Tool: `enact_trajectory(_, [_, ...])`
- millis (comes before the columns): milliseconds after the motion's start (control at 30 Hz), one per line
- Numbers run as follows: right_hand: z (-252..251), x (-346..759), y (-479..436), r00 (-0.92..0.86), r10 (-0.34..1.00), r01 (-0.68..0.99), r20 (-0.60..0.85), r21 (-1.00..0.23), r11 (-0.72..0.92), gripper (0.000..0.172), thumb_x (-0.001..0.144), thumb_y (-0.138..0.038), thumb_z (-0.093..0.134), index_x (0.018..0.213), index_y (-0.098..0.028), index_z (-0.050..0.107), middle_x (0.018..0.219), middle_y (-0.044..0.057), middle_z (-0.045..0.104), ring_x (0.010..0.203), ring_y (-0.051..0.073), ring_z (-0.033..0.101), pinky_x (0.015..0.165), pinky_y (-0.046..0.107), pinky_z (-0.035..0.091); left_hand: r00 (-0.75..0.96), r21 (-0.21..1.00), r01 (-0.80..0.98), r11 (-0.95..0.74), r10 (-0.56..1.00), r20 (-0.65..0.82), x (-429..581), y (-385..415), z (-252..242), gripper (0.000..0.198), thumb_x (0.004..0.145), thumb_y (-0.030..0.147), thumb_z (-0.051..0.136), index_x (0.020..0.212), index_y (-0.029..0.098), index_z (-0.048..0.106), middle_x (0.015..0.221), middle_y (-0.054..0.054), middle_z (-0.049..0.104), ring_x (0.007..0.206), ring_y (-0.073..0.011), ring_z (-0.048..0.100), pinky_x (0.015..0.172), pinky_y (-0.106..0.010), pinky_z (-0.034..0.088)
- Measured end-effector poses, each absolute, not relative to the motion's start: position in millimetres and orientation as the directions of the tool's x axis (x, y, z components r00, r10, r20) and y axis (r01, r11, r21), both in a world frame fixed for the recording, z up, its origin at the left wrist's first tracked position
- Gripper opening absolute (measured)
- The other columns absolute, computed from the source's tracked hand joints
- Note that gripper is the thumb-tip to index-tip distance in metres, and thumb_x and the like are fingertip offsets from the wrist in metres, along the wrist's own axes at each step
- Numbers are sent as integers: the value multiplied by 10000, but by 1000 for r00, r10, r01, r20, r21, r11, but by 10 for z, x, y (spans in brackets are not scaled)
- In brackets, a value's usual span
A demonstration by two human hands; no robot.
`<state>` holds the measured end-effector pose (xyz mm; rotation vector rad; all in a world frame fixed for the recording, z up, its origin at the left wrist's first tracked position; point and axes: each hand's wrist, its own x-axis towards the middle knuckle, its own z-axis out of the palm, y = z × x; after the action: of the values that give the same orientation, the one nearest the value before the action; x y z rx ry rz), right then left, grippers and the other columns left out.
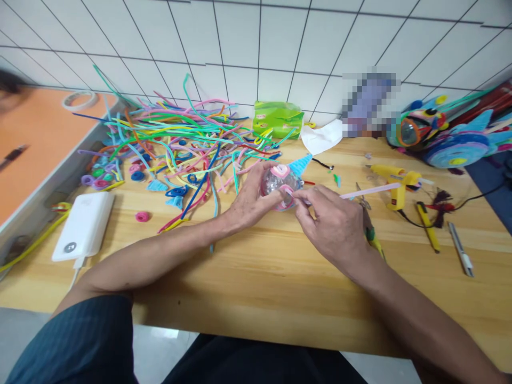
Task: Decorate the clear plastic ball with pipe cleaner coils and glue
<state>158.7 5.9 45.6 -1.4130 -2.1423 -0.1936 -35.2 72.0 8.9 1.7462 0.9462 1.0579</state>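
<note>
My left hand [256, 192] is closed around a clear plastic bottle piece [272, 183] trimmed with pink pipe cleaner, its thumb pressing near the pink edging. A blue fin [301, 166] made of pipe cleaner sticks up from the far right of the piece. Between the thumb and fingers of my right hand [328, 216] is a pale pink pipe cleaner [370, 191]. Its near end meets the pink edging on the piece, while the free end points off to the right. Partly behind the right hand lie pliers [368, 226] with green and yellow handles.
A heap of coloured pipe cleaners [172, 133] spreads across the back left. A white power bank [84, 226] lies at left. To the right are a yellow glue gun [396, 184], a yellow cutter [428, 226], a pen [461, 249] and finished-looking fish crafts [456, 149]. A green packet [278, 120] rests against the wall.
</note>
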Motion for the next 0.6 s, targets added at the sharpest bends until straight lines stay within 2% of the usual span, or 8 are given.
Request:
enact_trajectory(300, [432, 1526, 17, -333, 761, 925, 556, 37, 378, 291, 1050, -207, 571, 1224, -250, 800, 862, 53, 804, 708, 186, 700, 583, 345, 358, 279, 941, 148, -306, 925, 257, -312, 664, -6, 589, 974, 557, 670, 1420, 250, 438, 1482, -123, 572, 1374, -280, 559, 1137, -440, 497])
enact_trajectory(433, [397, 1530, 41, -339, 777, 925, 530, 40, 377, 307, 1058, -213, 552, 1256, -254, 783, 854, 54, 784, 712, 187, 687, 575, 335, 348, 269, 956, 115, -271, 935, 232, -303, 651, -29, 584, 970, 528, 677, 1413, 240, 428, 1496, -133, 565, 1388, -280, 560, 1172, -457, 486])
enact_trajectory(600, [371, 1529, 68, -329, 805, 917, 494, -36, 397, 261, 1067, -218, 535, 1098, -235, 793, 834, 62, 772, 710, 189, 679, 577, 343, 329, 277, 949, 162, -270, 936, 219, -317, 637, -62, 598, 976, 558, 675, 1419, 240, 431, 1544, -145, 530, 1436, -295, 530, 1175, -464, 491])
